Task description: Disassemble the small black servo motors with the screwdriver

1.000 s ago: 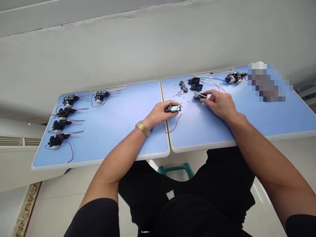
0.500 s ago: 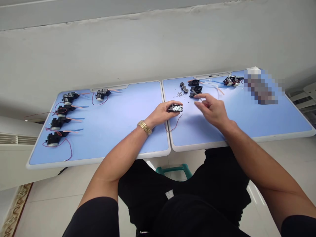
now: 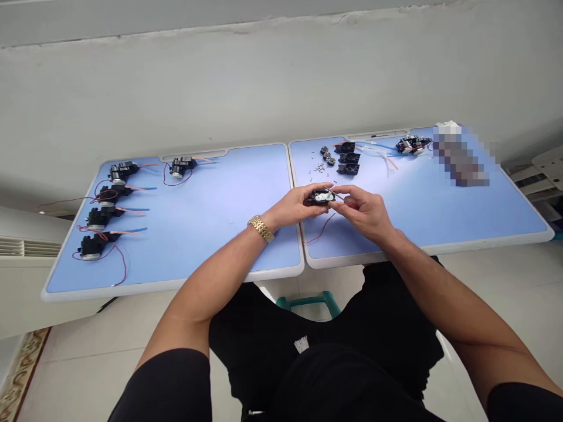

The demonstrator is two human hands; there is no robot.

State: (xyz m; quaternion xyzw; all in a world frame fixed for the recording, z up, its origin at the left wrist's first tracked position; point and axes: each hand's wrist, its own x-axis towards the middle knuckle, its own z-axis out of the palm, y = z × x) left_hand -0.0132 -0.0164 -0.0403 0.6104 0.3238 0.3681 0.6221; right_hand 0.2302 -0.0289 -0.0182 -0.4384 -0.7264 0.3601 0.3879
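Note:
My left hand (image 3: 295,205) is closed around a small black gearbox (image 3: 324,197) with white gears showing in its opened face. A red wire (image 3: 323,231) hangs from the gearbox to the table. In my right hand (image 3: 368,212) is a thin screwdriver (image 3: 350,201) with a reddish handle. Its shaft reaches over the top edge of the gearbox, and the right fingertips touch the housing's right side. The exact spot under the screwdriver's tip is too small to make out.
Behind my hands lie black housing covers (image 3: 349,169), round silver-and-black parts (image 3: 328,156) and loose screws (image 3: 320,168). Wired black motor units (image 3: 93,245) line the left table (image 3: 211,234). More units (image 3: 413,145) sit right, near a blurred patch. A seam divides the tables.
My right hand has moved left and down, bringing the screwdriver to the gearbox. My left hand has shifted slightly right with the gearbox. The nearest black cover is now fully uncovered.

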